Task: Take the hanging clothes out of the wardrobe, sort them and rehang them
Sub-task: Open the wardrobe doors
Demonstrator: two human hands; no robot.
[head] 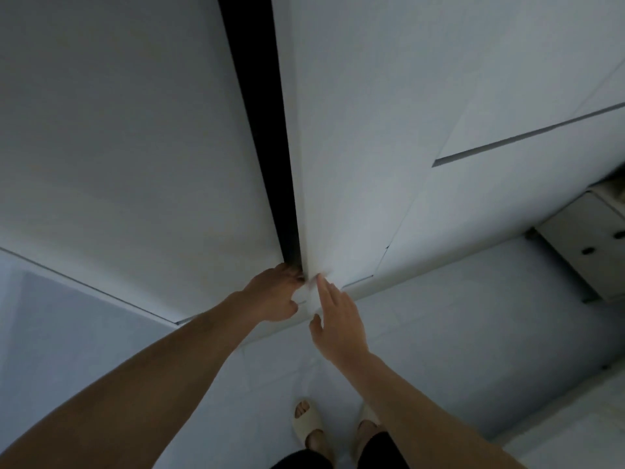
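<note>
A tall white wardrobe fills the view. Between its left door (135,147) and right door (365,130) runs a narrow dark gap (267,130). No clothes show through the gap. My left hand (274,294) curls its fingers around the lower edge of the left door at the bottom of the gap. Just to the right, my right hand (338,323) lies flat with fingers spread, its fingertips touching the lower corner of the right door. Neither hand holds any clothing.
A white drawer unit (581,245) with round finger holes stands at the right, close to the wardrobe. A long recessed handle slot (527,133) runs across a panel further right. My feet in pale slippers (309,424) stand on the light tiled floor.
</note>
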